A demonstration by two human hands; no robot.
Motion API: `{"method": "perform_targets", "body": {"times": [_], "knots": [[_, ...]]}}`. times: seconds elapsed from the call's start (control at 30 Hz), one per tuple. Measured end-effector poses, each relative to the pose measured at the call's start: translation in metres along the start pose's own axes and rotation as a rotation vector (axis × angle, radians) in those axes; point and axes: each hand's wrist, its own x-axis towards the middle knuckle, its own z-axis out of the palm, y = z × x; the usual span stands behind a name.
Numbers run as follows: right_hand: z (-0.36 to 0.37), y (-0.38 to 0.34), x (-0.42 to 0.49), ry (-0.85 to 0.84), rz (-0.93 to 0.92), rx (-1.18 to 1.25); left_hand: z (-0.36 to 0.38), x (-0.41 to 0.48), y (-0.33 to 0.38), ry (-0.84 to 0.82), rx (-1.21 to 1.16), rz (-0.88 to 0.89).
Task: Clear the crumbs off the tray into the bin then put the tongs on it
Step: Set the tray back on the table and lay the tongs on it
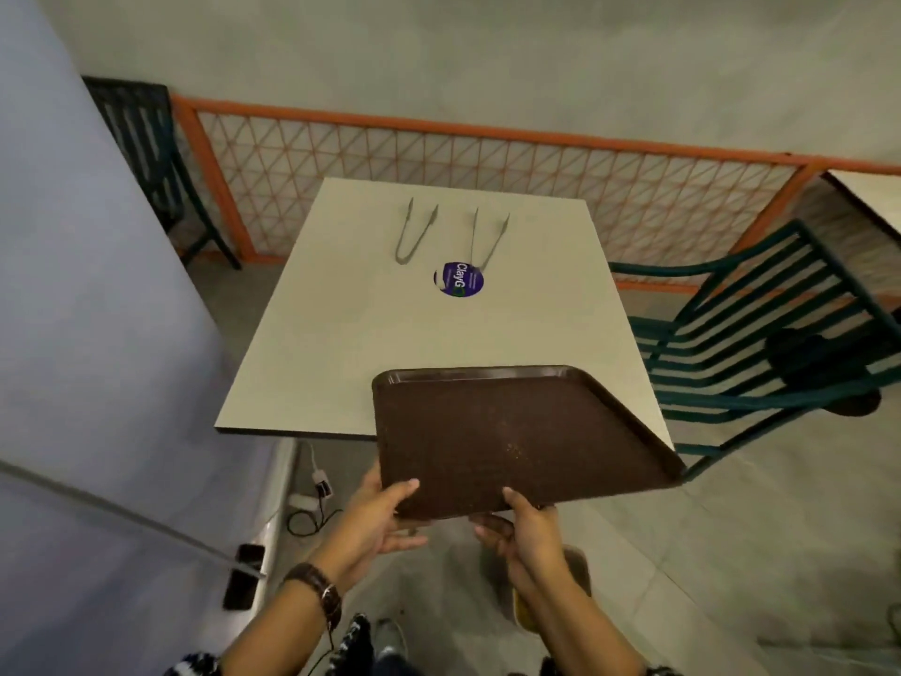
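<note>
A dark brown tray (487, 431) is held in the air over the near right corner of the white table (341, 344), with a few pale crumbs on its surface. My left hand (385, 519) grips its near edge with the thumb on top. My right hand (521, 524) grips the same edge further right. Two metal tongs lie at the table's far side: the left tongs (414, 234) and the right tongs (487, 241). No bin is in view.
A round blue sticker (458, 279) marks the table's middle. A green slatted chair (760, 353) stands right of the table, another (141, 139) at the far left. An orange mesh fence (439, 158) runs behind. A grey wall (73, 285) is on the left, cables and a power strip (312, 500) on the floor.
</note>
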Motion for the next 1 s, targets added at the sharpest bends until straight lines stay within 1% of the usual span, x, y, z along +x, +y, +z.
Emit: {"method": "perform_targets", "body": {"times": [0.07, 0.13, 0.2, 0.27, 0.37, 0.47, 0.53, 0.6, 0.7, 0.8, 0.9, 1.0], "knots": [[0.012, 0.021, 0.014, 0.046, 0.017, 0.002, -0.005, 0.015, -0.005, 0.061, 0.008, -0.021], [0.015, 0.032, 0.023, 0.037, 0.067, -0.028, -0.014, 0.030, -0.010, 0.094, 0.011, -0.047], [0.010, 0.036, 0.030, 0.033, 0.135, -0.055, -0.026, 0.043, -0.015, 0.098, 0.053, -0.020], [-0.001, 0.034, 0.040, 0.078, 0.161, -0.057, -0.036, 0.056, -0.018, 0.107, 0.147, 0.033], [-0.027, 0.023, 0.057, 0.179, 0.117, -0.030, -0.048, 0.069, -0.018, 0.138, 0.334, 0.087], [-0.049, 0.005, 0.069, 0.285, 0.019, 0.000, -0.058, 0.089, -0.019, 0.174, 0.542, 0.138], [-0.063, -0.010, 0.078, 0.402, -0.035, -0.049, -0.077, 0.124, -0.037, 0.174, 0.655, 0.161], [-0.079, -0.021, 0.090, 0.451, -0.071, -0.087, -0.090, 0.156, -0.050, 0.180, 0.789, 0.132], [-0.090, -0.033, 0.107, 0.421, -0.082, -0.163, -0.075, 0.154, -0.029, 0.136, 0.971, 0.121], [-0.096, -0.052, 0.126, 0.439, -0.104, -0.253, -0.050, 0.152, -0.001, 0.090, 1.026, 0.187], [-0.105, -0.076, 0.149, 0.479, -0.116, -0.265, -0.034, 0.176, 0.013, 0.036, 1.103, 0.208], [-0.114, -0.101, 0.170, 0.513, -0.107, -0.233, -0.013, 0.200, 0.026, 0.035, 1.204, 0.190]]}}
